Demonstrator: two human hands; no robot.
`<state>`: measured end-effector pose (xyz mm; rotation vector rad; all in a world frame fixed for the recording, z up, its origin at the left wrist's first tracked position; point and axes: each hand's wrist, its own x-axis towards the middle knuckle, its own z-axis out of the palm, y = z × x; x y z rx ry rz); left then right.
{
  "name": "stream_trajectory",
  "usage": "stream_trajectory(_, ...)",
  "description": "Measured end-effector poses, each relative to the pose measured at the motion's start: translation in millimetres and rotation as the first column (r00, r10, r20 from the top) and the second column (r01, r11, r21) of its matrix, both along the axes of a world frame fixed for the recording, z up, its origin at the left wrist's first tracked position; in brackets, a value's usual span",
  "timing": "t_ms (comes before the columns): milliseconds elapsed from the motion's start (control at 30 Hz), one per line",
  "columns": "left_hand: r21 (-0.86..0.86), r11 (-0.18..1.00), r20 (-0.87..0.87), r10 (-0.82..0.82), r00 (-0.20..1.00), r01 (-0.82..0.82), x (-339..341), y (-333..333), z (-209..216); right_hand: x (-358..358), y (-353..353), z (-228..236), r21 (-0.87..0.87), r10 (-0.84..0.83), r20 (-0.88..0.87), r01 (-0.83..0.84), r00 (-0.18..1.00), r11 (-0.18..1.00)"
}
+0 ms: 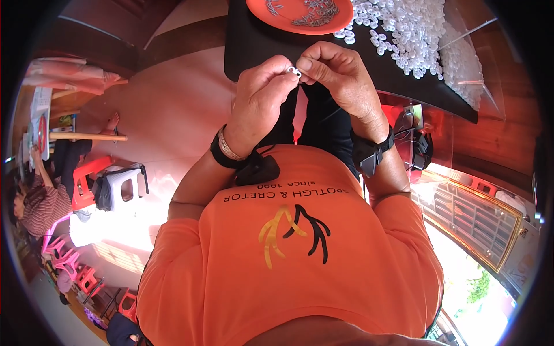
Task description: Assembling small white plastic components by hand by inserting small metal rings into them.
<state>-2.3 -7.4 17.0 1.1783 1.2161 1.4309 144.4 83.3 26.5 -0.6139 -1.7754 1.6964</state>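
My left hand (pixel 262 89) is closed in a pinch on a small white plastic piece with holes (pixel 294 72), held just in front of the table's near edge. Against it comes my right hand (pixel 340 75), thumb and forefinger pressed together. Whatever lies between those right fingertips is too small to make out. Beyond my hands, an orange plate (pixel 274 22) carries thin grey metal pieces (pixel 317 14) that look like screws. To its right, a loose heap of similar white plastic pieces (pixel 410 34) spreads over the dark table (pixel 248 55).
A clear bag of white pieces (pixel 464 72) lies at the table's right end. Off to the left are a red stool (pixel 86 179), a white stool (pixel 127 183) with a black bag (pixel 104 193), and a person in a striped top (pixel 43 210). A gold-framed panel (pixel 473 222) stands at right.
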Motion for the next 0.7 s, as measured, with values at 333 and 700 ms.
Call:
stream_trajectory(333,-0.036,0.999,-0.012,-0.018,1.0,0.017,-0.5,-1.1,-2.9,1.2,-1.3,-0.4,0.039,-0.018,0.047,0.016,0.999,0.999)
stream_trajectory(700,-0.046,0.999,-0.026,-0.017,1.0,0.016,-0.8,0.1,-6.6,5.0,-1.6,2.0,0.058,0.014,0.123,-0.021,0.992,0.998)
